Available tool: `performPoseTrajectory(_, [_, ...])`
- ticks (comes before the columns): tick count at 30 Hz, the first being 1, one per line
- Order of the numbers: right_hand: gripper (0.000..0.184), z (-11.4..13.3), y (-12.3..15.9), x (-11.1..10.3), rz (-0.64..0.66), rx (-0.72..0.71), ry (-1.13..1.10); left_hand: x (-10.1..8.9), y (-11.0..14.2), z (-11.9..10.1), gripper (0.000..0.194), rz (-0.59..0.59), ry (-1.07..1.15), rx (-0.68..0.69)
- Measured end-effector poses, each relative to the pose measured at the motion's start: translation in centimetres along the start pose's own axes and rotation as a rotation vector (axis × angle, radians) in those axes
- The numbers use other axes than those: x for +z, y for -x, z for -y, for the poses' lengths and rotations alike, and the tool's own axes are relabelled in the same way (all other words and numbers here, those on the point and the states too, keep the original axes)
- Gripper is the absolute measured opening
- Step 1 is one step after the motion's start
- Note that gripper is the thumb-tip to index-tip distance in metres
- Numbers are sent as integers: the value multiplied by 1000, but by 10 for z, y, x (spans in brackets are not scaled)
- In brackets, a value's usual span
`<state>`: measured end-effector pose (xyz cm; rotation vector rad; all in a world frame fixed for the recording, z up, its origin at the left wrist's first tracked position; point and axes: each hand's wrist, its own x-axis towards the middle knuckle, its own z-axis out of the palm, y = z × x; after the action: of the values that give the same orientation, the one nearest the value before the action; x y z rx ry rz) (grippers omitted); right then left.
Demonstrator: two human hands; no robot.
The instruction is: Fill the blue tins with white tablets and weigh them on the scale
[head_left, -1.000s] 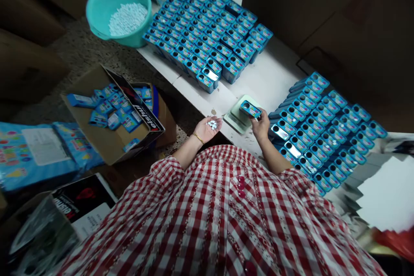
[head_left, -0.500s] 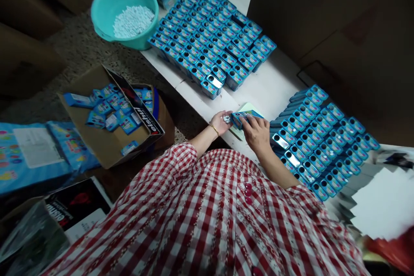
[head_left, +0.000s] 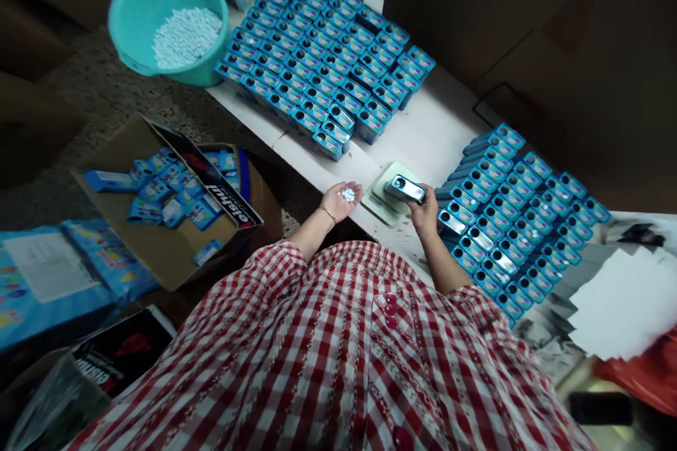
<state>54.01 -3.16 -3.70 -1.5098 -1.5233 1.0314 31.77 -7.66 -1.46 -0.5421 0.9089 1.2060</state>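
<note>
My left hand is palm up with its fingers loosely extended, and a small heap of white pellets lies in the palm. My right hand grips the near end of a blue tin with a shiny lid and a round dark hole in its top. The tin is upright over a pale green scale; whether it rests on the scale I cannot tell. To the right of my right hand stand rows of similar blue tins. Another block of blue tins stands beyond my left hand.
A turquoise basin of white pellets stands at the table's far left end. Below the white table, at left, an open cardboard box holds small blue packets. A dark panel borders the table's far side. White sheets lie at right.
The tin has gone from tilted by my left palm to upright over the scale, moved by my right hand. My left hand has drawn away leftward, its palm opened with white pellets showing.
</note>
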Motion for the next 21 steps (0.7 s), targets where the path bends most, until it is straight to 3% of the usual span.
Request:
performPoseTrajectory(4, [55, -7, 2, -3, 46, -5, -41, -12, 11, -6, 16, -35, -6, 19])
performPoseTrajectory(8, [70, 5, 19, -28, 82, -91, 67, -20, 22, -12, 16, -27, 6, 45])
performPoseTrajectory(12, [31, 26, 56, -43, -37, -194, 280, -23, 29, -9, 17, -49, -38, 39])
performPoseTrajectory(14, [22, 37, 73, -38, 89, -232, 282, -23, 32, -1, 18, -55, -105, -10])
performPoseTrajectory(18, [23, 55, 87, -11, 515, -341, 222, -21, 37, 21, 18, -9, -307, -163])
performPoseTrajectory(21, [26, 63, 83, 4, 626, -392, 305, -21, 40, 33, 20, 29, -419, -259])
